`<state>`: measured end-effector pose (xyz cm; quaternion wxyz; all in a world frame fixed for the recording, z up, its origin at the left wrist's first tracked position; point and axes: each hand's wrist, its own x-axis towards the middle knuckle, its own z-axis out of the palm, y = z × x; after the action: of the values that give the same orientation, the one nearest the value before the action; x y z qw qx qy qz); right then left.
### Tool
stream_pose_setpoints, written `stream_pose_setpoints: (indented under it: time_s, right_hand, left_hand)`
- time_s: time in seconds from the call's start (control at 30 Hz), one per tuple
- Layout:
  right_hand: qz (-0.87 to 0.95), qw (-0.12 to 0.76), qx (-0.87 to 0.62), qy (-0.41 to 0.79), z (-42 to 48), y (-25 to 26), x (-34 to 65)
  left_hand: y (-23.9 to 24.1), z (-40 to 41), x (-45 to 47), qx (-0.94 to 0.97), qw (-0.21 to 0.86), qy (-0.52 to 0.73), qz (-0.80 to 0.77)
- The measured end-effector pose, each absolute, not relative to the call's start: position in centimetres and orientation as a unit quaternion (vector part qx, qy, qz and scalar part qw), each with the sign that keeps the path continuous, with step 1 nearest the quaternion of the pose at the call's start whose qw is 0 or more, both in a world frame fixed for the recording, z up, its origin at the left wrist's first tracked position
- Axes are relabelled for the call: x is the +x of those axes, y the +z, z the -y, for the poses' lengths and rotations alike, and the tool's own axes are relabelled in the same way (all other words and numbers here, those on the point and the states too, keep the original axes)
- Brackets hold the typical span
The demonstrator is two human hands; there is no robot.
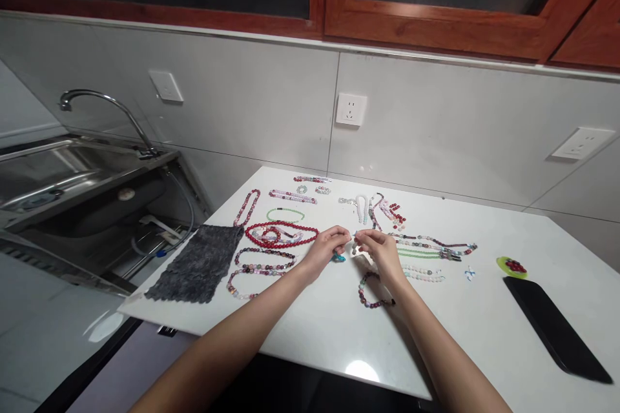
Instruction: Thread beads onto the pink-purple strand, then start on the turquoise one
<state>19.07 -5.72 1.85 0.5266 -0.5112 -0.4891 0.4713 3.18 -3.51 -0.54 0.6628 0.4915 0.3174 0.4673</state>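
My left hand (330, 246) and my right hand (380, 249) come close together over the middle of the white counter, fingertips pinched and almost meeting. A short bead string (354, 248) with pale and dark beads hangs from my right fingertips. What my left fingers pinch is too small to make out. Teal beads (338, 258) show just below my left hand. On the counter under my right wrist is a dark purple bead bracelet (369, 302). Left of my left hand lie a red bead necklace (278, 245) and multicoloured bead strands (264, 259).
A grey cloth (198, 264) lies at the counter's left end. Green bead strands (416, 252) and loose red beads (397, 216) lie to the right. Further right are a yellow-green dish (504, 266) with red beads and a black phone-like slab (557, 329). A sink (72, 164) stands left.
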Motion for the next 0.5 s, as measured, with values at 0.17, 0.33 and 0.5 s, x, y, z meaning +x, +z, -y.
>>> stream_pose_setpoints:
  time_s: [0.17, 0.33, 0.5]
  right_hand:
    - [0.472, 0.543, -0.506, 0.476, 5.76, 1.94, 18.92]
    - [0.448, 0.555, -0.511, 0.480, 6.13, 1.67, 18.50]
    - [0.399, 0.614, -0.517, 0.442, 5.91, 1.10, 18.08]
  left_hand:
    - [-0.27, 3.68, 3.23, 0.482, 0.667, 0.469, -0.321]
    - [-0.18, 3.79, 3.41, 0.485, 0.650, 0.478, -0.338]
    - [-0.33, 4.03, 3.64, 0.514, 0.621, 0.474, -0.355]
